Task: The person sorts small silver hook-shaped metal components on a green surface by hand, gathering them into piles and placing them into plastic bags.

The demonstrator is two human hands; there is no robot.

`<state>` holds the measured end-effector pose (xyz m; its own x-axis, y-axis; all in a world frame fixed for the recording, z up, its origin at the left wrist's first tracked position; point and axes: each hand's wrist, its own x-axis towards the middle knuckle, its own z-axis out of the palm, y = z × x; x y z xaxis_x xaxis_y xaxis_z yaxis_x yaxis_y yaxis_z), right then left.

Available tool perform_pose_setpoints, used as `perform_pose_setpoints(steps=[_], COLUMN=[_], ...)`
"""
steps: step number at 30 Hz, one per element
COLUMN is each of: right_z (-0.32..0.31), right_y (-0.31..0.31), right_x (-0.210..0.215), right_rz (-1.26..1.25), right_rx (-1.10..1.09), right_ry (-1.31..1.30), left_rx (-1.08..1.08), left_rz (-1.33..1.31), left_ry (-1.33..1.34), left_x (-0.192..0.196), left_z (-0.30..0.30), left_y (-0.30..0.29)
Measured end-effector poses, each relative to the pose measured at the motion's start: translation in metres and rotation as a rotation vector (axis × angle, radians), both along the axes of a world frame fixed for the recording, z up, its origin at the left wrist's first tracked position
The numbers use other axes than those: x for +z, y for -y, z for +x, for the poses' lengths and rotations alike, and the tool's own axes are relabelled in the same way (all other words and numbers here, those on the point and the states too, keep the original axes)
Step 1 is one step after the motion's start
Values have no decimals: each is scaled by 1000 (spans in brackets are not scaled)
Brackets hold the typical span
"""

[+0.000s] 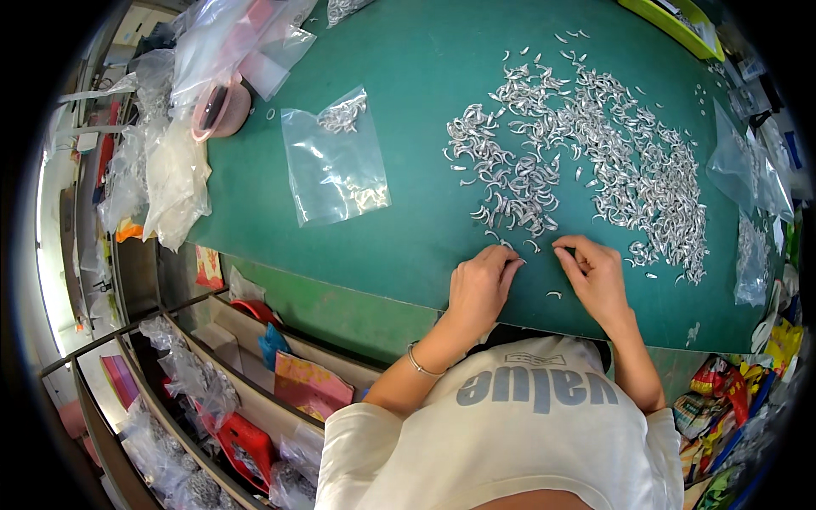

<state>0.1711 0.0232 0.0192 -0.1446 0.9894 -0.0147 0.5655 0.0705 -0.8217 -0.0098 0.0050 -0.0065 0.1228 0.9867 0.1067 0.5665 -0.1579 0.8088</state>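
Many small, curved silver metal pieces (595, 127) lie spread over the green table top, with a second cluster (518, 191) left of the main heap. At the near edge of that cluster is my left hand (480, 285), thumb and fingers pinched together; silver pieces lie at its fingertips, and what it grips is too small to make out. My right hand (597, 276) is a short way to the right, its thumb and forefinger brought together in a pinch whose contents I cannot make out. One loose curved piece (554, 294) lies between the hands.
A clear plastic bag (331, 170) with some silver pieces lies on the table to the left. Beyond it stands a pink cup (223, 109) beside piled plastic bags (174, 170). A yellow-green tray (676, 25) sits far right. Compartments with bags (204, 382) line the lower left.
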Motion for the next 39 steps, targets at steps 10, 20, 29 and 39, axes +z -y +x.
perform_pose_setpoints(steps=[10,20,29,39], right_z=[4,7,7,6], right_y=[-5,-4,-2,1], right_x=[-1,-3,-3,-3], right_rz=[-158,-191,-206,-226], right_rx=[-59,-78,-85,-86], right_ry=[-229,-252,-291,-284], left_rx=[-53,72,35,90], left_rz=[-908,33,-789,-124], left_ry=[1532,-67,1225,80], left_x=[32,-1,20,4], left_z=[-32,-5,-41,-21], left_y=[-10,-18,-23,-23])
